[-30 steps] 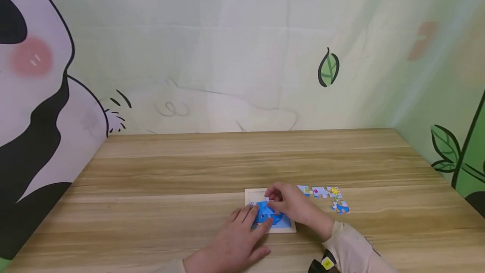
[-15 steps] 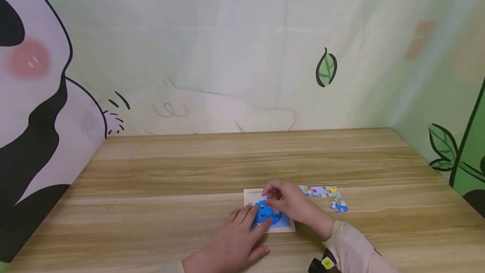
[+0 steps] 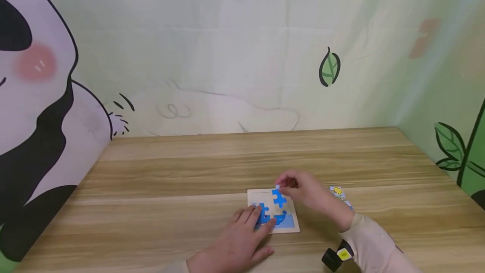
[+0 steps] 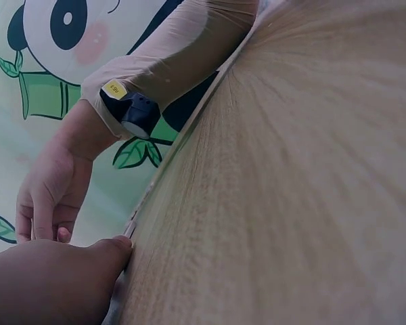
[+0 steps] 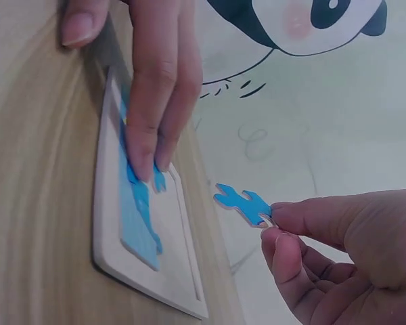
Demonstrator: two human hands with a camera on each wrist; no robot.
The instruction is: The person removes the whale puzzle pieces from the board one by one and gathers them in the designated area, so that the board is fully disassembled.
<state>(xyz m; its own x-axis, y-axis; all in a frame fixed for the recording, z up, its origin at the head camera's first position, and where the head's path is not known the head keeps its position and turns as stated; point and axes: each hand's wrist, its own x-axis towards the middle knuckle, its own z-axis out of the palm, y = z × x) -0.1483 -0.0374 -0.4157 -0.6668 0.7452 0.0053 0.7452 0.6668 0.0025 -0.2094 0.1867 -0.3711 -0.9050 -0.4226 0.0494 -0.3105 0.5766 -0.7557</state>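
Observation:
A blue jigsaw piece (image 3: 279,198) is pinched between the thumb and fingers of my right hand (image 3: 303,188). In the right wrist view that jigsaw piece (image 5: 243,203) hangs in the air, apart from the puzzle board (image 5: 108,230). The pale-rimmed board (image 3: 286,231) lies on the table with blue pieces (image 3: 280,218) fitted along its lower part; its upper part shows bare wood. My left hand (image 3: 240,237) rests with extended fingers on the board's left side, covering some of the picture. In the left wrist view the board is mostly hidden behind that hand (image 4: 61,277).
To the right of the board lie loose jigsaw pieces (image 3: 336,191), partly hidden by the right forearm. The wooden table (image 3: 170,172) meets a wall (image 3: 227,75) printed with a panda and leaves. A wrist camera (image 3: 335,258) is strapped to the right wrist.
My right hand has lifted the blue jigsaw piece off the board and moved up and to the right with it. The left hand stays on the board.

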